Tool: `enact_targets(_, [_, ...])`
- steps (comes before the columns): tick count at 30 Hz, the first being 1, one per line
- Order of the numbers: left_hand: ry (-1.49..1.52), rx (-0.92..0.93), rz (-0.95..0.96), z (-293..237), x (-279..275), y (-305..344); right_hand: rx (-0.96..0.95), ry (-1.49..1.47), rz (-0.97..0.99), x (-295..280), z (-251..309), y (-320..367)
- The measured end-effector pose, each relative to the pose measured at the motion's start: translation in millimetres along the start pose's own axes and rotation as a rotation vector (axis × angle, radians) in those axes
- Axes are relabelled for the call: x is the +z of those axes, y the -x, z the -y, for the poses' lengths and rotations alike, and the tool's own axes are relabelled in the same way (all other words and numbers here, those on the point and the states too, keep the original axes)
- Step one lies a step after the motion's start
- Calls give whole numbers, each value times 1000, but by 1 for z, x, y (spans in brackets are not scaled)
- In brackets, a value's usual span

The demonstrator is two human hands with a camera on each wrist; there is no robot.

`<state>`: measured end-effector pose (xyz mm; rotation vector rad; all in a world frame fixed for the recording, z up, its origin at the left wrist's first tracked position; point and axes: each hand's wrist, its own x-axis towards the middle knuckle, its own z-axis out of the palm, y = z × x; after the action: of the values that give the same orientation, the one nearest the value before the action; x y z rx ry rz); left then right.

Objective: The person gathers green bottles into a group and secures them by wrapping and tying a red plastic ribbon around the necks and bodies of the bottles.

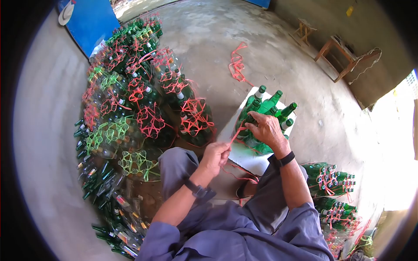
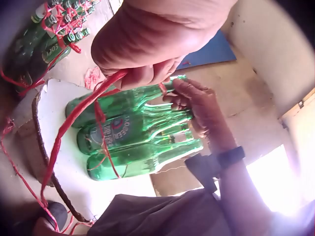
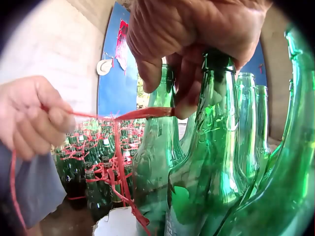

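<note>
In the head view, several green glass bottles (image 1: 270,104) stand bunched on a white-topped stand (image 1: 246,156). My left hand (image 1: 214,157) grips a red plastic strip (image 1: 235,136) and draws it taut towards the bottles; the loose length hangs below that hand. My right hand (image 1: 266,132) is over the near bottles. In the right wrist view, its thumb and curled fingers are around a bottle neck (image 3: 167,86), where the strip (image 3: 142,114) crosses the glass. More strip runs down the bottles' sides (image 2: 101,125) in the left wrist view.
Many bottle bundles tied with red and green strips (image 1: 150,119) fill the floor at left, with loose bottles (image 1: 98,182) lying behind them. More tied bundles (image 1: 328,180) stand at right. A tangle of red strip (image 1: 237,65) lies beyond the stand. A wooden stool (image 1: 342,56) is by the wall.
</note>
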<state>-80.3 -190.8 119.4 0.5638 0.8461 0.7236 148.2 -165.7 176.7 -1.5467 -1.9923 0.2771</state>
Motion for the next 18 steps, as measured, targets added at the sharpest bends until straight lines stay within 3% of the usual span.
enact_targets(7, [-32,142,178,-61,54,-11,-4,28,-7,0,1,-1])
enact_targets(12, [21,129,235,-80,82,-32,22,47,-17,7,-7,1])
enact_targets(15, [-20,156,242,-82,84,-28,32,41,-35,10,-9,1])
enact_targets(18, [136,187,222,-89,57,-31,31,60,-36,8,-6,2])
